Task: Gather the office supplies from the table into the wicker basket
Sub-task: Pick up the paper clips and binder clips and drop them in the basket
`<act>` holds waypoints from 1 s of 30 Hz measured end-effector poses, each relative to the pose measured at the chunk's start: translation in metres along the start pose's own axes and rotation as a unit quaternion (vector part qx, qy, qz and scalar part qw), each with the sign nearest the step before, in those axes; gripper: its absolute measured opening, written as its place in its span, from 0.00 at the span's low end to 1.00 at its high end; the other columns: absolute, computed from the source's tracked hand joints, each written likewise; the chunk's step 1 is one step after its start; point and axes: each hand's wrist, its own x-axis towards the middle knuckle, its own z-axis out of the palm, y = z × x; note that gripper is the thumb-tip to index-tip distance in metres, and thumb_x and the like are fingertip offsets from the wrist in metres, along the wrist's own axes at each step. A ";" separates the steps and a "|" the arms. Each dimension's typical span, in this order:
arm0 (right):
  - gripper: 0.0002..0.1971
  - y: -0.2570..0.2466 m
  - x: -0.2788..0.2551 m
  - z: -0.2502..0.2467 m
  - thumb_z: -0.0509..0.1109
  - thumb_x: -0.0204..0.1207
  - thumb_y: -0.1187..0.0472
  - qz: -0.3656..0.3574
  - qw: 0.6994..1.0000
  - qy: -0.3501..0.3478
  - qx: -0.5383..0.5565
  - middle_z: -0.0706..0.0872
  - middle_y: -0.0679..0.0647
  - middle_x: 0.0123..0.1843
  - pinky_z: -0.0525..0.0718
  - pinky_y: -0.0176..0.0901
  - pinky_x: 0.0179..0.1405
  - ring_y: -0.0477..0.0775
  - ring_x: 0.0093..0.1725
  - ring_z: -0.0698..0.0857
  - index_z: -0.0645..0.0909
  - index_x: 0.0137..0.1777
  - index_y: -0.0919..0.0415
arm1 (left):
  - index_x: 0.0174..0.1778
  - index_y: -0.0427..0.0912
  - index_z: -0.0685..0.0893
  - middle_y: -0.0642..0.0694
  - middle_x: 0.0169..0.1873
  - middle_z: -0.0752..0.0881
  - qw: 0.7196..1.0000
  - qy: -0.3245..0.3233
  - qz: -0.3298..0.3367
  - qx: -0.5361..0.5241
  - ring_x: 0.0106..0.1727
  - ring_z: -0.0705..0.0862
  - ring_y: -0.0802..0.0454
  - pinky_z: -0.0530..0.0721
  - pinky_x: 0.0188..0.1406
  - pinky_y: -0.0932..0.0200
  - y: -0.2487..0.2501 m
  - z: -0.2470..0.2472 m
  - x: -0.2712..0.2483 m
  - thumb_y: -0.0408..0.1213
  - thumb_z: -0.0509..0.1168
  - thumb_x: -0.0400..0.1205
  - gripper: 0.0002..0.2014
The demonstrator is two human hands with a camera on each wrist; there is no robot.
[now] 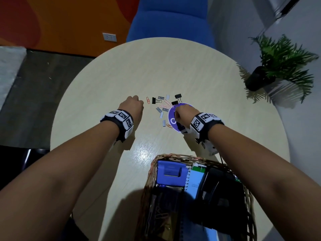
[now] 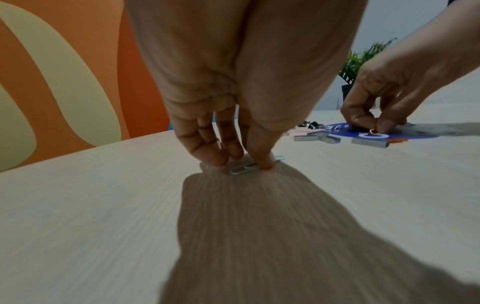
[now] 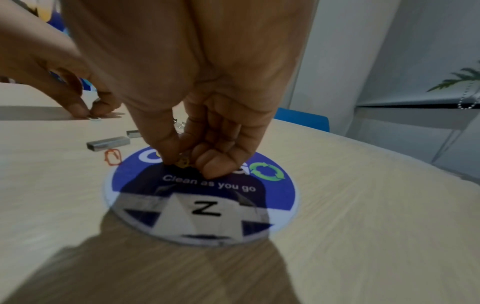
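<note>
**A:** Head view, left first: what is your left hand doing?

**B:** My fingertips are pinched down on a silver paper clip lying flat on the bench. I'd judge it best to slide a nail under one end before lifting, as it lies so flat.

**A:** And between your hands?

**B:** The loose pile: staple strips, binder clips and an orange paper clip just beside my left knuckles.

**A:** The right hand?

**B:** Curled over the round blue sticker, thumb and finger nipping a small gold clip. The wicker basket, already part filled, sits near me, between my forearms.
</note>
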 end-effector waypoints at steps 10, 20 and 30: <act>0.05 0.013 -0.049 -0.022 0.70 0.71 0.66 0.017 0.984 0.097 0.147 0.89 0.60 0.44 0.86 0.49 0.48 0.62 0.44 0.87 0.85 0.45 0.61 | 0.54 0.45 0.84 0.47 0.43 0.89 0.973 -0.027 0.006 -0.229 0.44 0.87 0.48 0.83 0.51 0.56 0.005 -0.052 -0.070 0.38 0.70 0.78 0.09; 0.09 -0.013 -0.184 -0.013 0.67 0.76 0.72 -0.064 0.940 0.135 0.307 0.88 0.51 0.38 0.84 0.36 0.43 0.51 0.35 0.89 0.86 0.48 0.60 | 0.42 0.43 0.85 0.54 0.32 0.89 0.901 -0.203 0.214 -0.319 0.33 0.85 0.68 0.80 0.39 0.70 0.075 -0.032 -0.225 0.33 0.67 0.80 0.03; 0.06 -0.042 -0.251 0.033 0.74 0.74 0.64 -0.096 0.950 0.049 0.292 0.90 0.40 0.38 0.74 0.19 0.41 0.30 0.37 0.84 0.90 0.45 0.54 | 0.51 0.42 0.88 0.50 0.36 0.91 0.908 -0.128 0.149 -0.370 0.37 0.91 0.59 0.85 0.43 0.65 0.051 -0.029 -0.230 0.28 0.61 0.83 0.11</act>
